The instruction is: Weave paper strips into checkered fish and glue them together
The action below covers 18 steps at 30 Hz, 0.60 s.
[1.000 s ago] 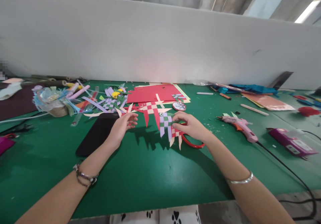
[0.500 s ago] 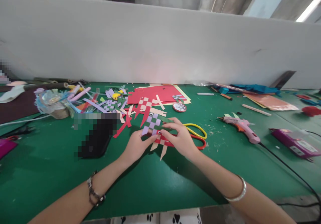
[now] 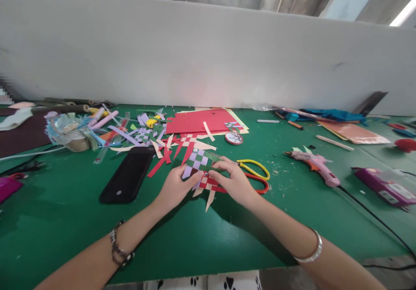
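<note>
My left hand (image 3: 173,189) and my right hand (image 3: 234,182) meet over the green table (image 3: 195,233), both pinching woven paper fish. A purple-and-green woven fish (image 3: 196,162) lies on top, gripped at its near corner by my left fingers. A red-and-cream woven fish (image 3: 209,185) sits beneath it, held under my right fingers. Another red-and-cream woven fish (image 3: 188,142) lies just beyond, untouched. Yellow-and-red scissors (image 3: 256,173) rest on the table right beside my right hand.
A black phone (image 3: 128,173) lies left of my hands. Paper strips and scraps (image 3: 136,132) pile up behind it, with a red sheet (image 3: 201,120) farther back. A pink glue gun (image 3: 316,164) with its cord lies to the right. A white partition closes off the back.
My left hand came in from the left and took hold of the purple-and-green fish. Both hands drew together and lowered the woven pieces toward the table, uncovering the scissors.
</note>
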### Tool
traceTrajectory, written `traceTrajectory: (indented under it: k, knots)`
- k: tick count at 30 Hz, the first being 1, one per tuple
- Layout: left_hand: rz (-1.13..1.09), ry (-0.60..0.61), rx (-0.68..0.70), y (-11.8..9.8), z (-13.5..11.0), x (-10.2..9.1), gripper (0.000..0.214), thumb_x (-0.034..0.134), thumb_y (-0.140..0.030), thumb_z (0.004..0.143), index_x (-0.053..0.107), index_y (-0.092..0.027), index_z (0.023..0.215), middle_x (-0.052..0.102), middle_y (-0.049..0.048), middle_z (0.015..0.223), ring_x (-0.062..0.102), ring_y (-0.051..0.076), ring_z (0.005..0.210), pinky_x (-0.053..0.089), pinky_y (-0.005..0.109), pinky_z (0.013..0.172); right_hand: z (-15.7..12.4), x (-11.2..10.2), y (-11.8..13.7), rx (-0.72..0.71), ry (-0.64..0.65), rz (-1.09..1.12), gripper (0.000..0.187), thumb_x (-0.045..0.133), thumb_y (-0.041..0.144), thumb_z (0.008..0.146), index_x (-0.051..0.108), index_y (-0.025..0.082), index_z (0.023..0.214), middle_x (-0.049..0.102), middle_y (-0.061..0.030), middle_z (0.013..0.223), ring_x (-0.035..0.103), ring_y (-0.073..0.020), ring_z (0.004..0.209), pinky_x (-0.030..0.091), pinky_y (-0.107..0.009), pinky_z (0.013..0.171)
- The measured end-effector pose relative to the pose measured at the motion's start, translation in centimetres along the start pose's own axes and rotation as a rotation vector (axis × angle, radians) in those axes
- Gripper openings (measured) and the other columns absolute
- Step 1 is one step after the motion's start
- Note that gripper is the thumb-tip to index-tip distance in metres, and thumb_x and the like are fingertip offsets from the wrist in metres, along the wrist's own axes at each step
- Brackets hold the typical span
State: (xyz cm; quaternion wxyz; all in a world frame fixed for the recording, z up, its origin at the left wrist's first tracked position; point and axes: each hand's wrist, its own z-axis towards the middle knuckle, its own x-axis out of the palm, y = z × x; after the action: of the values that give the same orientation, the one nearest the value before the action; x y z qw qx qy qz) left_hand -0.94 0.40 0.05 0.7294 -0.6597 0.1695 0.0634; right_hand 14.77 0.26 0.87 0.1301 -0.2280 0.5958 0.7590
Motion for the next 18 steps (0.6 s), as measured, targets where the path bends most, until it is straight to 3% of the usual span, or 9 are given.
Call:
traceTrajectory:
  k: [4,10,13,18]
  knots:
    - [-0.011,-0.067,-0.002,-0.2,-0.2,0.0,0.025,0.051,-0.039,0.066,0.045,-0.018,0.053,0.043,-0.0060,0.045,0.042,0.010,0.044,0.038,0.023,0.047,-0.1,0.0,-0.1,-0.047,0.022,-0.005,0.010,0.051,0.026,0.072,0.057,0.019,0.070,0.055,-0.0022,0.077,0.052,-0.0153,0.083,0.039,-0.030,0.081]
    - [-0.052,-0.026,0.063,-0.5,0.0,-0.2,0.021,0.054,-0.037,0.062,0.056,-0.017,0.069,0.060,-0.0006,0.063,0.055,0.017,0.061,0.044,0.025,0.058,0.1,-0.3,-0.7,-0.081,0.025,-0.008,0.009,0.053,0.025,0.072,0.057,0.018,0.069,0.052,-0.0041,0.087,0.049,-0.0164,0.095,0.037,-0.031,0.085]
    - [-0.083,0.018,0.090,-0.4,0.2,-0.5,0.027,0.049,-0.040,0.064,0.057,-0.017,0.076,0.062,0.0017,0.069,0.056,0.018,0.066,0.044,0.026,0.060,0.2,-0.7,-0.9,-0.106,0.063,-0.055,0.007,0.052,0.023,0.071,0.057,0.018,0.069,0.050,-0.0042,0.087,0.049,-0.0164,0.094,0.037,-0.031,0.083]
    - [-0.100,-0.098,0.037,0.0,0.5,-0.6,0.030,0.048,-0.045,0.067,0.050,-0.018,0.056,0.041,-0.0047,0.046,0.040,0.011,0.046,0.034,0.021,0.045,0.1,-1.0,-1.1,-0.146,0.088,-0.125,0.006,0.053,0.021,0.070,0.058,0.018,0.070,0.051,-0.0050,0.088,0.048,-0.0183,0.096,0.037,-0.032,0.083]
